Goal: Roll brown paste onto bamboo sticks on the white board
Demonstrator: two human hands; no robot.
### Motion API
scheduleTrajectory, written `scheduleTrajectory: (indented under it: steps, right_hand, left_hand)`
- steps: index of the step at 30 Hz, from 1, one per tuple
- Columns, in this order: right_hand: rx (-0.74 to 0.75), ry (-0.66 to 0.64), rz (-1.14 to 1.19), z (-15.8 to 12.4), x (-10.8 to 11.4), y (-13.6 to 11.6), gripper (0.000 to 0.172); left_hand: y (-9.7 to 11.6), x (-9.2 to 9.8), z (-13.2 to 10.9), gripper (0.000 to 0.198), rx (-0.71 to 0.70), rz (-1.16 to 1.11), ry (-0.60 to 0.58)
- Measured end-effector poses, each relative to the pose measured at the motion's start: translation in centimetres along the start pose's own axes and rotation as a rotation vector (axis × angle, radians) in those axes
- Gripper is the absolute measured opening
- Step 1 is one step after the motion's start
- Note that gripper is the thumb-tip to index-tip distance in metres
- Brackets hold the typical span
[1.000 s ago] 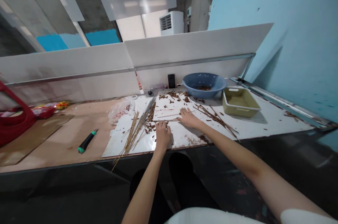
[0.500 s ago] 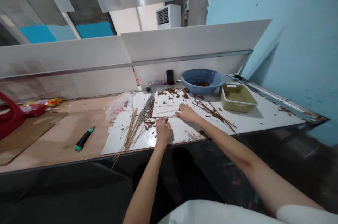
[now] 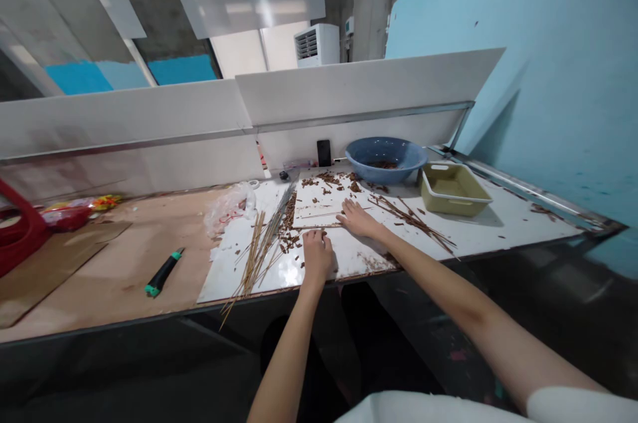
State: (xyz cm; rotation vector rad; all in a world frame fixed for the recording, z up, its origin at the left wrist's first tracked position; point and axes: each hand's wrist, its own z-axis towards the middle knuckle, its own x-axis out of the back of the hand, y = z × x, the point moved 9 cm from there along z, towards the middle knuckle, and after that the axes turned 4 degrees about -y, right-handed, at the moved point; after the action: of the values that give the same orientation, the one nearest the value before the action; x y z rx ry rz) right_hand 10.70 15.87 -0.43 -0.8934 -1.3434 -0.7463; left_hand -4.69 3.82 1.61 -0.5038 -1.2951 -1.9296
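My right hand (image 3: 359, 219) lies flat with fingers stretched out over the right part of a white board (image 3: 304, 215). A thin stick (image 3: 323, 215) runs across the board to its fingertips. My left hand (image 3: 318, 255) rests at the board's front edge, fingers curled; a small dark bit shows by the fingertips, but what they hold I cannot make out. Brown flakes (image 3: 329, 178) are scattered at the back of the board, and more brown pieces lie along its left side. To the right of my right hand is a loose bunch of brown-coated sticks (image 3: 416, 220).
Bare thin sticks (image 3: 253, 257) and grey ones lie left, some overhanging the front edge. At the back stand a blue basin (image 3: 386, 173) with brown bits, a green basket (image 3: 454, 207) and a black phone (image 3: 323, 153). A black-green cutter (image 3: 164, 273) and crumpled plastic bag (image 3: 226, 210) lie farther left.
The whole view has shifted slightly, so the table sits a little lower in the picture. Both hands keep nearly the same places at the board, the right still flat, the left still curled.
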Motion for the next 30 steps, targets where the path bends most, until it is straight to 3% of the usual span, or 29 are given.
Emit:
scheduleTrajectory:
  steps: [5, 7, 13, 16, 23, 26, 30]
  right_hand:
    - [0.026, 0.026, 0.005, -5.2, -2.9, -0.1, 0.087]
    - [0.029, 0.031, -0.001, -5.7, -3.4, -0.2, 0.088]
    - [0.012, 0.032, -0.055, -0.9, -0.3, -0.3, 0.070]
    - [0.023, 0.009, -0.080, 0.0, 0.4, -0.6, 0.066]
    - [0.105, 0.008, -0.018, -6.2, -2.0, -0.2, 0.075]
    - [0.094, 0.055, 0.002, -7.7, -0.9, 1.7, 0.073]
    - [0.075, 0.107, 0.031, -7.5, 1.5, 4.1, 0.051]
  left_hand:
    - [0.5, -0.3, -0.2, 0.026, -0.025, 0.031, -0.007]
    - [0.7, -0.2, -0.3, 0.027, -0.049, 0.052, 0.022]
    - [0.5, -0.1, -0.6, 0.027, -0.072, 0.059, 0.058]
    - [0.3, 0.2, -0.6, 0.027, -0.058, 0.077, 0.075]
    - [0.4, 0.1, -0.4, 0.026, -0.068, 0.148, 0.075]
    - [0.6, 0.0, -0.3, 0.027, -0.071, 0.170, 0.043]
    - [2.4, -0.9, 0.8, 0.029, -0.150, 0.235, -0.057]
